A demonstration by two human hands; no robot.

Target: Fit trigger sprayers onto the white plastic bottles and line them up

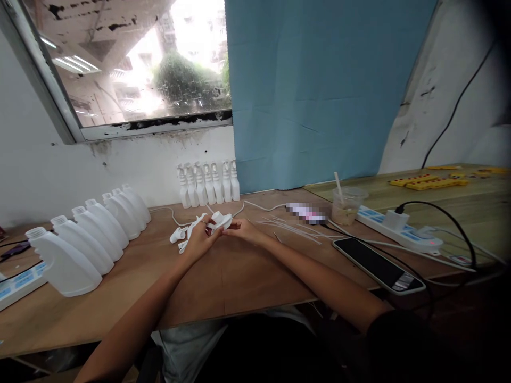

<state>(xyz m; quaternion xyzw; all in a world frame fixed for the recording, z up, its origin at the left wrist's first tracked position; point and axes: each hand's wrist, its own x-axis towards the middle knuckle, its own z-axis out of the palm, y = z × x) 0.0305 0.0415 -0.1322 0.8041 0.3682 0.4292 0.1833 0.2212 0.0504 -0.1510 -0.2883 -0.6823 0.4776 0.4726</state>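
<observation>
Left hand (200, 238) and right hand (246, 232) pinch 1 white, disc-shaped plastic part (223, 221) between them; probably light, stiff, best gripped by its rim.

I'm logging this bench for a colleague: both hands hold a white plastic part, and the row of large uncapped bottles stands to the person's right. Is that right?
Not quite. The head view shows the large uncapped bottles standing in a row to the person's left. The rest is right: the left hand and right hand hold a white plastic part.
</observation>
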